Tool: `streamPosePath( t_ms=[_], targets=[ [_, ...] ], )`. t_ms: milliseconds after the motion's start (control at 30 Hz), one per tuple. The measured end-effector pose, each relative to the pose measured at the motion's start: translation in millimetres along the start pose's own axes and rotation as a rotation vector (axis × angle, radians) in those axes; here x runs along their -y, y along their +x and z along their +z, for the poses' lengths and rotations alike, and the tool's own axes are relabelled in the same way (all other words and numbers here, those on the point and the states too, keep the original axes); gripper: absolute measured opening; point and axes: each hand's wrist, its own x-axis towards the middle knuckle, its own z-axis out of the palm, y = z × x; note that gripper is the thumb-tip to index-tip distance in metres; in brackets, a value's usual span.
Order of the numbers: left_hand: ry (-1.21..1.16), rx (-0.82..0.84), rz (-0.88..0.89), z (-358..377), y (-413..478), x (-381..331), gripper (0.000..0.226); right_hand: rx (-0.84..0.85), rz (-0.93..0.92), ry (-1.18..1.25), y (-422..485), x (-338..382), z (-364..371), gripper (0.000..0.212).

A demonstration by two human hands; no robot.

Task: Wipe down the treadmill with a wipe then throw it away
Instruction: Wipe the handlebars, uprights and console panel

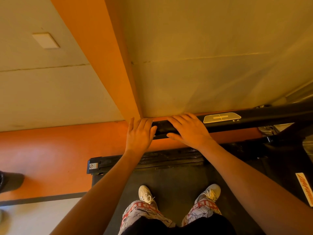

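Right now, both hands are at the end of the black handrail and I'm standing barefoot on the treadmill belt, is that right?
Not barefoot: the head view shows white sneakers on both feet, standing on the treadmill belt. The rest holds: left hand and right hand lie flat at the end of the black handrail.

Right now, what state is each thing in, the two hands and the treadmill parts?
Left hand: fingers straight, touching the end of the long black treadmill handrail.
Right hand: flat across the handrail, fingers straight; no wipe visible.
Dark grey treadmill belt: two white lace-up shoes stand on it.
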Motion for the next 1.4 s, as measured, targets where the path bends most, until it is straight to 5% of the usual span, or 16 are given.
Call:
streamPosePath(
  t_ms=[300,467,667,1400],
  targets=[
    [-0.029,-0.092,-0.047,8.4,-17.3,-16.0,0.048,-0.187,0.349,0.102,-64.0,5.8,19.7,0.059],
    [-0.050,-0.053,-0.072,2.9,-11.6,-20.2,0.046,-0.140,0.339,0.062,-76.6,-7.6,27.7,0.063],
    [-0.029,0.027,-0.103,-3.1,-0.8,-24.9,0.051,-0.316,0.402,0.094,-67.3,0.0,38.8,0.054],
    [-0.070,-0.171,-0.087,21.4,-22.8,-25.0,0.054,-0.578,0.376,0.025,-53.8,-5.9,69.2,0.047]
  ],
)
